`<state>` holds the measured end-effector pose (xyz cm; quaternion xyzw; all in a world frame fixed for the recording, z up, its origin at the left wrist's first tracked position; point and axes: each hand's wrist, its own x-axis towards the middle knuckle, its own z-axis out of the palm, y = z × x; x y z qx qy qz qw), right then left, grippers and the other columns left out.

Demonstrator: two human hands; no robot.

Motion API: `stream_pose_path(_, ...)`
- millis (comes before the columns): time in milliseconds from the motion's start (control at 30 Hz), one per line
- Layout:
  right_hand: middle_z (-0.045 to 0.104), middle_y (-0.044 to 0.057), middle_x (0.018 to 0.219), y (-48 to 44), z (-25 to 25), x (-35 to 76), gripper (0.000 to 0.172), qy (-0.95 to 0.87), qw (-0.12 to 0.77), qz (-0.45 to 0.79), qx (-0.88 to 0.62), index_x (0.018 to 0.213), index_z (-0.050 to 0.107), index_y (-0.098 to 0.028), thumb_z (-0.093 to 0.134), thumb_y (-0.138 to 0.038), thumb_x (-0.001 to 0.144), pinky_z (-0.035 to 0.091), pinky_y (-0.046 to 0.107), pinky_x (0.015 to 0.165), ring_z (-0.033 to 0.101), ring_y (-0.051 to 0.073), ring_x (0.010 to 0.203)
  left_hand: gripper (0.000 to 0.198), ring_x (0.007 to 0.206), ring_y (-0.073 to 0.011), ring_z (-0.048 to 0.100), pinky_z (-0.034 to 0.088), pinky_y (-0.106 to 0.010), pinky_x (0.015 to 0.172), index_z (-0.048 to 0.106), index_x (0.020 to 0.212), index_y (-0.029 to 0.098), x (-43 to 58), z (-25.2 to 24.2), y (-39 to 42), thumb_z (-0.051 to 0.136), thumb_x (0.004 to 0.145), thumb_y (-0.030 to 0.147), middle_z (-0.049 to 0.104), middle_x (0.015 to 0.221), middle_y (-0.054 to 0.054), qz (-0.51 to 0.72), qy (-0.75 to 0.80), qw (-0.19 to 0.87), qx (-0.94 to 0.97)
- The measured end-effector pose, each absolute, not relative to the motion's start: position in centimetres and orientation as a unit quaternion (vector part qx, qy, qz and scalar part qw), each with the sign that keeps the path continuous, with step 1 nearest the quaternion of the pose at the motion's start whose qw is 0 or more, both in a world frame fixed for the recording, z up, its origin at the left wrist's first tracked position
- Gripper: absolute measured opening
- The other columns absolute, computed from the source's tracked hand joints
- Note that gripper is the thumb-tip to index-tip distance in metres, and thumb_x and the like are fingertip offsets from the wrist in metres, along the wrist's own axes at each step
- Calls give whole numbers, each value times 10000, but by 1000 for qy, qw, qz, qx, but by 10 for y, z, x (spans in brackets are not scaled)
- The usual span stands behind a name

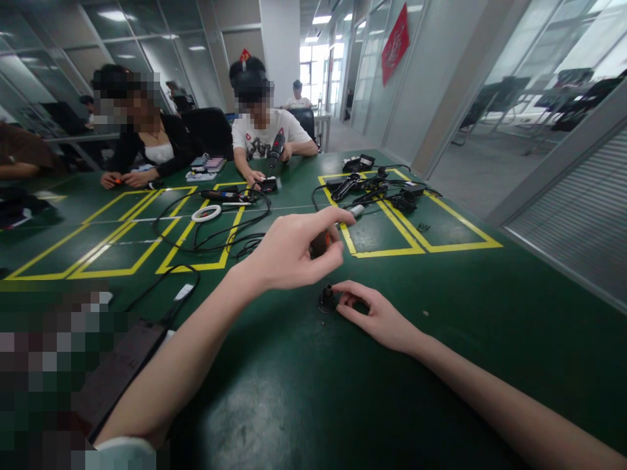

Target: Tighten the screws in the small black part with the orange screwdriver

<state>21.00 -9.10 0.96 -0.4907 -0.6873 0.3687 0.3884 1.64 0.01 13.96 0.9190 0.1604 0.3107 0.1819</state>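
My left hand (298,251) is raised over the table, its fingers curled around a dark object with an orange patch (321,244). Most of that object is hidden by the hand, so its kind does not show. Lower and to the right, my right hand (372,312) has thumb and index finger at the side of a small black part (327,299). This part has a round flanged base and a narrow upright neck, and it stands on the green table. Just beyond my left index fingertip is a silver cylindrical piece (357,210).
Black cables and tools (360,186) lie in yellow-taped rectangles at the back. A white tape roll (206,213) and looped cable (196,248) are on the left, with a dark box (117,369) nearer. Across the table, a person (272,134) holds a power drill (276,149); another sits left.
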Motion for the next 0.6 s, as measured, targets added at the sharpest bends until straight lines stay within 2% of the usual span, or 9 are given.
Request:
stream_pose_path(67,717,53,977,-91,9,210,277,-686,390,367,-492,1177,689,-210,601,-268,921,560,333,763,649,184,820,357,910,-172,721,549,-292,820,629,1206,146,22,135,0,460,895,192,766,1052,-80,332,136,280,890)
stream_pose_path(133,714,54,964,-91,9,210,287,-684,391,368,-495,1186,685,-206,606,-273,919,558,326,741,649,186,815,376,1006,-186,728,572,-322,890,617,1210,138,28,128,1,390,918,206,757,1099,-102,366,121,394,834)
stream_pose_path(233,710,52,956,-91,9,210,289,-683,388,370,-496,1187,686,-201,605,-280,922,559,324,741,649,184,810,349,973,-188,744,586,-322,873,612,1199,134,37,121,1,415,938,257,747,1091,-105,391,114,518,752)
stream_pose_path(333,708,50,952,-90,8,210,307,-685,384,366,-499,1205,688,-196,611,-283,921,565,326,760,654,182,811,359,851,-173,733,580,-292,753,610,1217,141,40,119,0,510,922,320,729,1039,-88,375,110,596,702)
stream_pose_path(400,710,50,944,-90,7,211,320,-685,382,364,-503,1219,687,-198,617,-290,920,565,322,749,657,183,811,374,673,-116,642,517,-249,619,619,1220,153,41,119,0,564,912,358,688,906,-44,369,128,618,682)
stream_pose_path(467,716,53,959,-90,6,211,325,-685,383,362,-503,1223,689,-201,618,-295,920,565,323,751,656,183,816,372,537,-68,472,411,-222,521,624,1215,168,41,118,-1,597,908,376,572,742,20,378,141,626,667)
stream_pose_path(533,718,56,970,-89,5,211,327,-687,384,361,-501,1223,691,-201,616,-299,919,565,331,764,654,183,821,345,490,-59,342,332,-220,485,627,1179,180,41,118,-3,607,907,391,430,646,62,389,141,633,654)
stream_pose_path(600,715,54,953,-89,4,211,333,-686,382,364,-501,1228,689,-202,612,-306,921,564,329,752,652,185,819,288,474,-65,273,290,-230,472,627,1051,186,41,119,-4,573,919,436,336,610,71,386,148,640,647)
